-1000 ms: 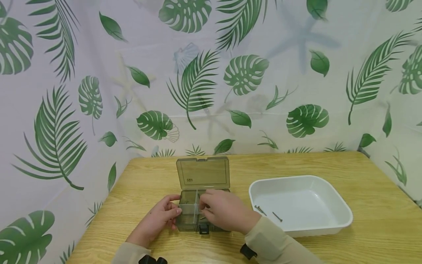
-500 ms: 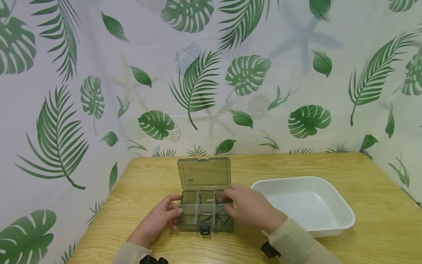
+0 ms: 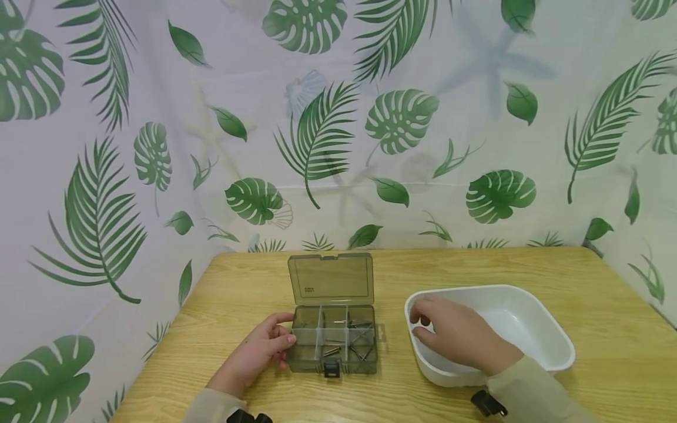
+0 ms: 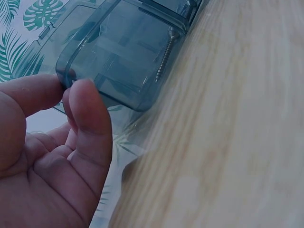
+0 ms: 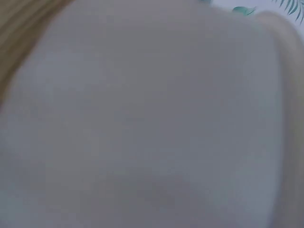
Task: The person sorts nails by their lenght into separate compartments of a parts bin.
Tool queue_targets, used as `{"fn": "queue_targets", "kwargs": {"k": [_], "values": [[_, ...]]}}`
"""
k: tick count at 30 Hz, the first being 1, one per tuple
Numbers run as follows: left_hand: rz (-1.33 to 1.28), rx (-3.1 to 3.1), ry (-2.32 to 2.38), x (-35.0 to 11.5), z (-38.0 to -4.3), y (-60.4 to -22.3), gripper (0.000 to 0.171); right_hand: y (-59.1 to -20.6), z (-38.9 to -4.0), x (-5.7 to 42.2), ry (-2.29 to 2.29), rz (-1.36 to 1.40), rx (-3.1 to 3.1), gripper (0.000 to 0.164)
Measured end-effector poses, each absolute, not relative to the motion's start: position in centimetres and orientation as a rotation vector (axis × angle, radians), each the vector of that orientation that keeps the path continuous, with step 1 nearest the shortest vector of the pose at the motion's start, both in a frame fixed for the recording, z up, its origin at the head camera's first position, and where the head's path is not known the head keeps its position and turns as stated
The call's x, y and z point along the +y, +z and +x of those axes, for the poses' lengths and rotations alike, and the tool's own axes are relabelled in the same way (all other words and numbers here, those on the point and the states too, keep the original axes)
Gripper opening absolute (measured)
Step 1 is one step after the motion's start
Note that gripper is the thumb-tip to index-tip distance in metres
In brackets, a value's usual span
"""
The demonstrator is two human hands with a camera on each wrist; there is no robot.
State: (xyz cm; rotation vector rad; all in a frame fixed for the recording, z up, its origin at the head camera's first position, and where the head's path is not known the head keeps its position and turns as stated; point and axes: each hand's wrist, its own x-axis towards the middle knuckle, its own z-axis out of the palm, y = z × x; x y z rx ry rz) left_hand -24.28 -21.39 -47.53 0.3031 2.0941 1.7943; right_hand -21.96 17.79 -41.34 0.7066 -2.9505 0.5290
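A smoky see-through compartment box (image 3: 307,365) stands on the table with its lid (image 3: 332,279) raised at the back. My left hand (image 3: 256,352) holds its left side, thumb at the rim and fingers against the wall. Several screws (image 3: 332,351) lie in the middle and right compartments. The left wrist view shows one threaded screw (image 4: 165,56) through the clear plastic, with thumb (image 4: 90,109) and index finger at the box's corner. My right hand (image 3: 457,335) hangs over the left part of a white tray (image 3: 508,323), fingers loosely bent, nothing visible between them.
The wooden table (image 3: 254,279) reaches back to a leaf-printed cloth (image 3: 338,117) that also covers the sides. A strip of tabletop lies between box and tray. A blurred pale surface (image 5: 142,118) fills most of the right wrist view.
My right hand has moved right, from the box's middle compartments past the right ones to over the tray. The left hand keeps its hold on the box.
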Motion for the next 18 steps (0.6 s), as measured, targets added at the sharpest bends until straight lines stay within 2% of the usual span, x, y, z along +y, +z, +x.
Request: {"fn": "queue_targets", "kwargs": {"k": [11,18], "values": [[0.3,2.085,1.797,-21.3,-24.2,-47.4,0.056,-43.2,-21.8,21.3,0.546,0.513,-3.133,0.011],[0.281,2.071,1.81,-21.3,-24.2,-47.4,0.055,-44.0,-22.3,22.2,0.55,0.501,-3.209,0.013]]}}
